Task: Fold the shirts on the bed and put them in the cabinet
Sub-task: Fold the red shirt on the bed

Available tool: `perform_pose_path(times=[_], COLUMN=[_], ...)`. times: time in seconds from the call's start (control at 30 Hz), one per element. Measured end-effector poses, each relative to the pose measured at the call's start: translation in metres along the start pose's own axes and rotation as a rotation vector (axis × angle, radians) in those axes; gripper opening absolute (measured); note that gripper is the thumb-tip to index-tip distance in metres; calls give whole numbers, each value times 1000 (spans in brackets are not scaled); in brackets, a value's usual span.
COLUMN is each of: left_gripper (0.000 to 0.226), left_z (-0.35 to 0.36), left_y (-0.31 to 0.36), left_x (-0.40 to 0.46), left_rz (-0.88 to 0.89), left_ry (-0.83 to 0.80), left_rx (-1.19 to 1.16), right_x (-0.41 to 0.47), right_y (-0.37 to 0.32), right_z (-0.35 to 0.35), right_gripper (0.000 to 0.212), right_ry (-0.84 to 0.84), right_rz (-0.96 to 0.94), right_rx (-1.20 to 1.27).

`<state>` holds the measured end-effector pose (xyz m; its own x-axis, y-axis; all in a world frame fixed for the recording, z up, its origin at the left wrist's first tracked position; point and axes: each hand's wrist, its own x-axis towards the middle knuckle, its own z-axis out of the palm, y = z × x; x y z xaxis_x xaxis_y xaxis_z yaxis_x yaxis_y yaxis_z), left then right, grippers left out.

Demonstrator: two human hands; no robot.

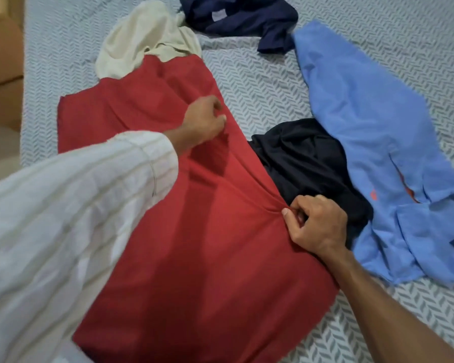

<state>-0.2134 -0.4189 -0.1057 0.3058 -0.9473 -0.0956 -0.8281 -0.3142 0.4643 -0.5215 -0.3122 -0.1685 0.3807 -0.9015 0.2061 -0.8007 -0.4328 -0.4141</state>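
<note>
A red shirt [207,258] lies spread across the bed [260,82], running from upper left to lower middle. My left hand [203,121], out of a white striped sleeve, pinches the red cloth near its right edge, higher up. My right hand [317,224] grips the same edge lower down, beside a black shirt [307,163]. A light blue shirt [364,121] lies crumpled to the right. A cream shirt [142,35] and a navy shirt [241,19] lie at the far end. No cabinet is in view.
The bed has a pale blue herringbone cover that reaches the right and lower edges of the view. A tan piece of furniture [0,61] stands past the bed's left side, with pale floor below it.
</note>
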Motion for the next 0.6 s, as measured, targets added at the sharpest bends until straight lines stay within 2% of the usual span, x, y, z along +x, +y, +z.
perform_pose_path(times=[0.2, 0.33, 0.5, 0.53, 0.6], left_gripper=[38, 35, 18, 26, 57], left_z=[-7, -11, -11, -12, -15], left_y=[-5, -1, -1, -8, -9], left_x=[88, 109, 131, 138, 144], left_rz=[-86, -141, -376, -435, -559], left_ry=[52, -12, -158, -201, -246], left_rx=[150, 213, 33, -39, -203], right_x=[1, 1, 2, 2, 3], right_y=[2, 0, -1, -1, -2], right_z=[7, 9, 9, 9, 8], right_gripper=[28, 29, 30, 30, 30], right_ry=[30, 35, 35, 35, 37], right_rz=[-9, -10, -9, -8, -10], right_rx=[-5, -25, -49, -53, -61])
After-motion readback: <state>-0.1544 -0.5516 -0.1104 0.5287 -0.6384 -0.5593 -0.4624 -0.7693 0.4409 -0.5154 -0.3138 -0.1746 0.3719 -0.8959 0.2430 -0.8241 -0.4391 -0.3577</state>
